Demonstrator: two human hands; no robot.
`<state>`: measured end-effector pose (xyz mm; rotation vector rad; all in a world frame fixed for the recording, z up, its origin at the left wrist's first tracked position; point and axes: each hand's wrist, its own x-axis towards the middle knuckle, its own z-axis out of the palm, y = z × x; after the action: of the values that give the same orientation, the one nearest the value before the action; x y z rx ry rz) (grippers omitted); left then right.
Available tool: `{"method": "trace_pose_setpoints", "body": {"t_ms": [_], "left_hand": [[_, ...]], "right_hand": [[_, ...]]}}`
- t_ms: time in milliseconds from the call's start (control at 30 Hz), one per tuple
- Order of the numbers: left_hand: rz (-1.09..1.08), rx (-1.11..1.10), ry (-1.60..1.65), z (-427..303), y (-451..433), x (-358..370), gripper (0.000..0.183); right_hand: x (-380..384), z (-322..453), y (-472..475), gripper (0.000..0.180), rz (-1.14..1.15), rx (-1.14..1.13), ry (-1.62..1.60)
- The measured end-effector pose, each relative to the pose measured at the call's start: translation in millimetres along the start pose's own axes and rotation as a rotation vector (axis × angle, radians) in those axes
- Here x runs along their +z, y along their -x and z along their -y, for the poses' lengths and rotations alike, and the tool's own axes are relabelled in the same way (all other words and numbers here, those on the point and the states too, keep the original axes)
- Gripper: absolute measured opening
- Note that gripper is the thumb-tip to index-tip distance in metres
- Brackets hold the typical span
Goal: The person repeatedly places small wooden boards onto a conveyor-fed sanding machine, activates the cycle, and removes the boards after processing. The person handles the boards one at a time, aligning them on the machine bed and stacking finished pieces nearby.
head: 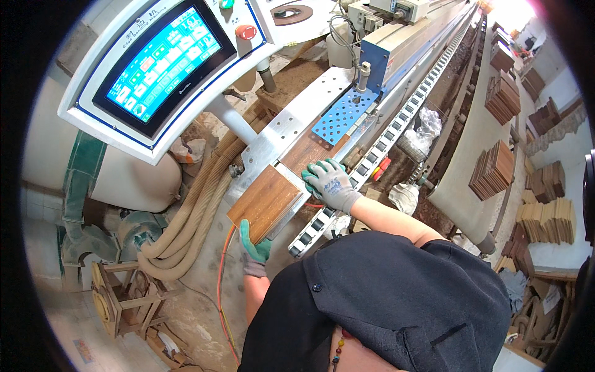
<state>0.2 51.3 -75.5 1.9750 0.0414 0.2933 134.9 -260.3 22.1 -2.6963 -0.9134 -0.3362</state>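
Observation:
My left hand, in a grey and green work glove, grips the near end of a stack of brown wood-grain panels, thumb along the top edge. The stack rests on the metal infeed table of an edge banding machine. My right hand, gloved alike, lies at the near right corner of a single wood-grain panel. That panel's far end runs beneath a blue perforated guard plate. The right palm and whatever is under it are hidden.
A control panel with a lit touchscreen and red stop button overhangs the left. A roller rail borders the infeed on the right. Beyond it runs a conveyor belt carrying panel stacks. Ribbed hoses cross the floor at left.

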Motion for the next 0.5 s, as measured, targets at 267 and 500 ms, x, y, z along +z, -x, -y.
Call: {"method": "trace_pose_setpoints", "body": {"t_ms": [267, 500], "left_hand": [[-0.044, -0.471, 0.842, -48, -9, 1, 0.052], [-0.126, -0.571, 0.936, -80, -13, 3, 0.063]], "right_hand": [[7, -19, -1, 0.029, -0.065, 0.053, 0.021], [6, -69, -4, 0.026, -0.110, 0.156, 0.147]]}}
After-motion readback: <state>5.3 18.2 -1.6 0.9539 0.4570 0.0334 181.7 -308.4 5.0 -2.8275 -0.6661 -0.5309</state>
